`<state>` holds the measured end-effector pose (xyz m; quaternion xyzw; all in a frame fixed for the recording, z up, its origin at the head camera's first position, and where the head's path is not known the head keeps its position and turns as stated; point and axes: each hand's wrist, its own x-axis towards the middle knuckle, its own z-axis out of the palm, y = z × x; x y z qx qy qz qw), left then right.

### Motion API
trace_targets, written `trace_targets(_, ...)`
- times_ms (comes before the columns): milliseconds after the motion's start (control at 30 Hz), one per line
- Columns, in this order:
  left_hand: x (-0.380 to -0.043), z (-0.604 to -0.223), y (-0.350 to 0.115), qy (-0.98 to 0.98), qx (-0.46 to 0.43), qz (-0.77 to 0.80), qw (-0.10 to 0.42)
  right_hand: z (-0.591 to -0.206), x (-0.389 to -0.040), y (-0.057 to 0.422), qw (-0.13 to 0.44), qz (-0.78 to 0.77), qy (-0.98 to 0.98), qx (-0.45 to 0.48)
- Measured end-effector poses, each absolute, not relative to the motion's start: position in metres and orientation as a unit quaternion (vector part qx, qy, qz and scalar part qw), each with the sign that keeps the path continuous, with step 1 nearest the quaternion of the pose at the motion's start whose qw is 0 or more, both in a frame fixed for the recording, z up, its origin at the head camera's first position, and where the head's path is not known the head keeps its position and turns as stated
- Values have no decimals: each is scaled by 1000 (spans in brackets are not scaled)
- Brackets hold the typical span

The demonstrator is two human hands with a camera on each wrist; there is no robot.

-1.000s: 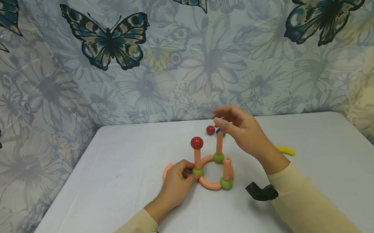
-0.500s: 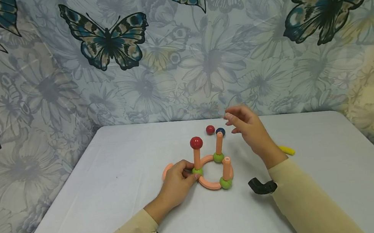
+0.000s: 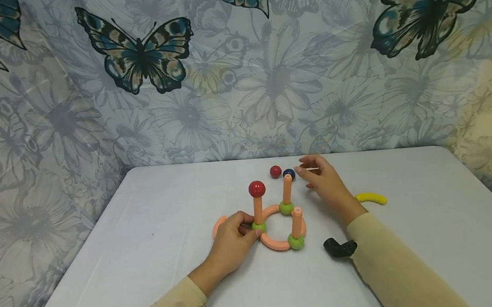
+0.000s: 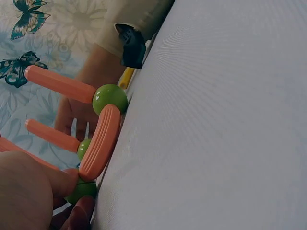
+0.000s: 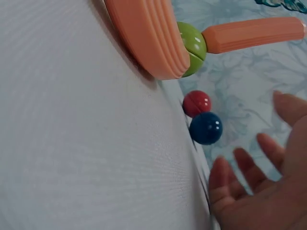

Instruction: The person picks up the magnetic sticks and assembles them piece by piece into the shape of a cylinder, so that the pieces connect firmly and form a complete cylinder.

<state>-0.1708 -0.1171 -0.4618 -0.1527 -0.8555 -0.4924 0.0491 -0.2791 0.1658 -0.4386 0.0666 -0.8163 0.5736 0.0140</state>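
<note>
My left hand pinches a green ball at the left side of a ring of curved orange rods on the table. Rising from that ball is an orange rod with a red ball on top. Two further green balls carry upright orange rods, the front one and the back one, both with bare tops. My right hand holds nothing, fingers spread and slightly bent, just right of a loose blue ball. A loose red ball lies against the blue one.
A curved yellow rod lies right of my right wrist. Behind my left hand, another curved orange rod partly shows. The white table ends at a butterfly-patterned cloth. Black camera mounts hang at both wrists.
My right hand has moved off to the right from above the back rod, then come lower, beside the blue ball. My left hand keeps its place on the green ball.
</note>
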Motion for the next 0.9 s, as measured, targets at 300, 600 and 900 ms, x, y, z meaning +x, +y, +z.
trace_targets(300, -171, -462, -120, -857, -145, -493, 43, -457, -288, 165, -7, 542, -836, 90)
trace_targets(600, -171, -462, -121, -858, -141, -492, 41, -459, -300, 160, 9, 531, -841, 104)
trace_targets(900, -171, -460, -119, -853, -142, -501, 32, -461, -312, 154, 32, 486, -869, 87)
